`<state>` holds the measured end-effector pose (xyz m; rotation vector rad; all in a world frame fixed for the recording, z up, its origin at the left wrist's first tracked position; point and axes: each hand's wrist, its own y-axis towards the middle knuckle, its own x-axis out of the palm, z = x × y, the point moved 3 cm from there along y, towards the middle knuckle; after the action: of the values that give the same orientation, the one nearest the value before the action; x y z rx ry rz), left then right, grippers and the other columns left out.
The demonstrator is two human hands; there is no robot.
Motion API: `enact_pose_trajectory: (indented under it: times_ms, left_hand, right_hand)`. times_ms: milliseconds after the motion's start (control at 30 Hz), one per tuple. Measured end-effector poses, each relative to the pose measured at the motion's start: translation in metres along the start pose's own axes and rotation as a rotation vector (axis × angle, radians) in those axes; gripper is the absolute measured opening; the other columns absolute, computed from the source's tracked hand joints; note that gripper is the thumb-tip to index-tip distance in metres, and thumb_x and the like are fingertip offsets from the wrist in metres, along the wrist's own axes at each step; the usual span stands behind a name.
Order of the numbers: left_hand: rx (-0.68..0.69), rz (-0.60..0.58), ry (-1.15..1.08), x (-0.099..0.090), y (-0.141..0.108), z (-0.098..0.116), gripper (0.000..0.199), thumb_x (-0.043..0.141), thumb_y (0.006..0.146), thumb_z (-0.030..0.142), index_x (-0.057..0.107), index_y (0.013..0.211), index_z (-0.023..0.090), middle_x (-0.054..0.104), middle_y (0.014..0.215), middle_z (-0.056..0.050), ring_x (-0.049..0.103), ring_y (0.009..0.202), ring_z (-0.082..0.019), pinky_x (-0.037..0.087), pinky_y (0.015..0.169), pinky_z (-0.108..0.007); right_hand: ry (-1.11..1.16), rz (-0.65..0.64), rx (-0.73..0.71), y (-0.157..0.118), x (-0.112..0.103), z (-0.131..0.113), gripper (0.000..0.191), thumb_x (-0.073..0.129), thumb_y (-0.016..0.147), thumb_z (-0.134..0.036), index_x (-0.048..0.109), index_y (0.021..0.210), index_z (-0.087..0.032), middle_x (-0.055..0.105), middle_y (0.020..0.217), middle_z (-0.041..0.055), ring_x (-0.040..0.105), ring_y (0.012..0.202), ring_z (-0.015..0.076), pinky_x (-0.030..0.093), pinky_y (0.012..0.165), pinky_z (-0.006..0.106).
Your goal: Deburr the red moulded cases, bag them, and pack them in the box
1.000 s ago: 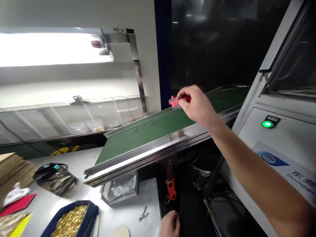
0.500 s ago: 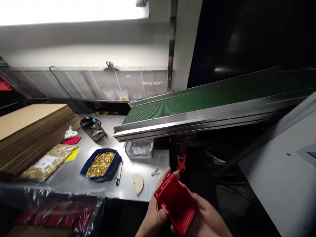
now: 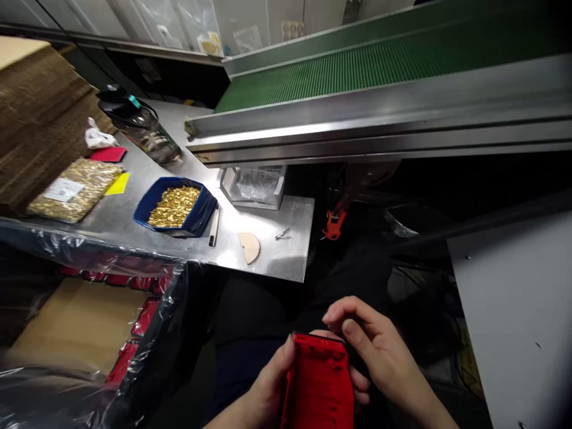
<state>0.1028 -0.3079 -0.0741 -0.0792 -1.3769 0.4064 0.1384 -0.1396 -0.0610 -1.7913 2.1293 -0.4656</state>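
Observation:
A red plastic shell (image 3: 318, 381), hollow and with its inner side facing up, lies in my left hand (image 3: 272, 378). My left thumb is on its near left edge, and the fingertips come round under it to the right side. Just above and to the right, my right hand (image 3: 378, 345) is off the shell. Its fingers are loosely bent, with a gap between thumb and forefinger, and nothing shows in them. The lower end of the shell is cut off by the picture's edge.
A blue bin (image 3: 208, 208) of small brass-coloured parts stands on the metal table (image 3: 286, 262), beside a cutter knife (image 3: 214, 226) and a half-round disc (image 3: 249, 247). A green conveyor (image 3: 313, 74) slopes above. A plastic-lined box (image 3: 179, 280) at lower left holds red pieces and cardboard.
My right hand has let go of the red shell and moved away from it. The shell has turned more upright and sits lower in view. My head has tilted down.

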Motion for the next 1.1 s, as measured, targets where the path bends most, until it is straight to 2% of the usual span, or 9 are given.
enact_pose_trajectory:
  times_ms: [100,167,333,433,533,633,833,967,1100]
  left_hand:
    - [-0.075,0.015,0.072,0.003,0.000,-0.003,0.088,0.037,0.092,0.079,0.073,0.119,0.003,0.077,0.113,-0.025,0.072,0.113,-0.038,0.049,0.105,-0.047]
    - [-0.103,0.060,0.080,0.000,-0.002,-0.004,0.093,0.034,0.092,0.081,0.077,0.110,0.001,0.079,0.103,-0.024,0.075,0.104,-0.035,0.053,0.100,-0.042]
    - [-0.089,0.169,0.061,-0.009,-0.003,-0.011,0.095,0.033,0.091,0.083,0.077,0.105,0.000,0.080,0.087,-0.022,0.078,0.079,-0.026,0.057,0.072,-0.030]
    - [-0.077,0.213,0.059,-0.007,-0.001,-0.015,0.089,0.035,0.092,0.080,0.075,0.113,0.003,0.081,0.091,-0.020,0.078,0.081,-0.028,0.058,0.075,-0.033]
    - [-0.054,0.244,0.065,-0.001,0.000,-0.018,0.086,0.041,0.091,0.080,0.070,0.123,0.006,0.081,0.093,-0.019,0.079,0.085,-0.031,0.059,0.081,-0.039]
    - [-0.025,0.265,0.070,0.001,-0.001,-0.023,0.087,0.040,0.092,0.080,0.071,0.121,0.005,0.081,0.094,-0.019,0.079,0.088,-0.031,0.059,0.087,-0.041]
    - [-0.032,0.277,0.082,0.001,-0.007,-0.030,0.084,0.041,0.094,0.077,0.076,0.109,0.002,0.081,0.094,-0.020,0.079,0.089,-0.029,0.060,0.087,-0.036]
    - [0.024,0.273,0.086,0.004,-0.002,-0.026,0.074,0.052,0.092,0.073,0.069,0.127,0.010,0.082,0.093,-0.014,0.079,0.085,-0.027,0.059,0.089,-0.041]
    - [0.017,0.253,0.064,-0.001,0.002,-0.021,0.071,0.051,0.095,0.070,0.064,0.135,0.013,0.081,0.094,-0.012,0.078,0.089,-0.028,0.058,0.091,-0.044]
  right_hand:
    - [0.110,-0.138,0.059,0.006,0.016,-0.008,0.040,0.056,0.096,-0.061,0.066,0.107,-0.024,0.073,0.088,0.0042,0.055,0.048,0.0098,0.041,0.042,0.023]
    - [0.134,-0.179,0.078,0.009,0.022,-0.007,0.041,0.057,0.095,-0.062,0.067,0.105,-0.024,0.073,0.089,0.0036,0.047,0.039,0.0061,0.030,0.035,0.021]
    - [0.074,-0.088,-0.024,0.009,0.021,0.006,0.034,0.062,0.094,-0.058,0.070,0.090,-0.025,0.073,0.086,0.0050,0.066,0.066,0.0174,0.047,0.051,0.026]
    - [0.090,-0.013,-0.063,0.004,0.021,0.013,0.030,0.060,0.096,-0.053,0.069,0.085,-0.026,0.071,0.083,0.0045,0.068,0.076,0.0206,0.051,0.059,0.029]
    - [0.121,0.076,-0.092,-0.001,0.022,0.017,0.030,0.060,0.097,-0.052,0.064,0.080,-0.027,0.065,0.075,0.0022,0.063,0.071,0.0197,0.050,0.061,0.031]
    - [0.155,0.156,-0.107,-0.005,0.023,0.019,0.032,0.059,0.098,-0.051,0.059,0.077,-0.027,0.060,0.071,0.0000,0.059,0.067,0.0179,0.049,0.060,0.030]
    - [0.211,-0.014,-0.160,-0.010,0.023,0.023,0.032,0.049,0.104,-0.044,0.072,0.095,-0.025,0.073,0.096,0.0055,0.069,0.090,0.0211,0.054,0.081,0.034]
    - [0.327,0.015,-0.130,-0.012,0.023,0.027,0.027,0.054,0.102,-0.044,0.063,0.087,-0.025,0.066,0.082,0.0018,0.066,0.078,0.0185,0.053,0.073,0.032]
    - [0.379,0.051,-0.108,-0.011,0.025,0.029,0.027,0.050,0.103,-0.045,0.058,0.088,-0.025,0.061,0.078,0.0001,0.063,0.075,0.0170,0.050,0.069,0.030]
